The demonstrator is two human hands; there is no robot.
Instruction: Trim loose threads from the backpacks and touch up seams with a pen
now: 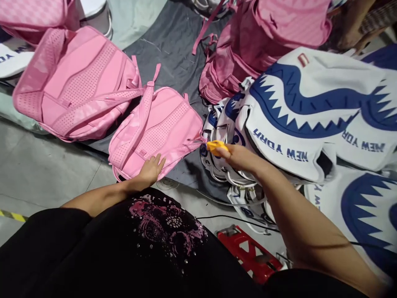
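A small pink backpack (164,124) lies with its strap side up in the middle of the view. On its lower edge rests my left hand (151,169), fingers apart and touching the pink fabric. Just past the backpack's right corner, my right hand (234,156) is closed around a small yellow-orange tool (217,147), whose tip points left at that corner. What the tip touches is too small to tell. A larger pink backpack (83,82) lies against the small one on the left.
White and blue backpacks (297,111) are piled on the right, close to my right arm. More pink bags (242,49) stand at the back. Dark grey cloth (167,45) lies beneath. A red frame (249,252) and black cable (223,216) are low down. Another person's arm (356,25) shows top right.
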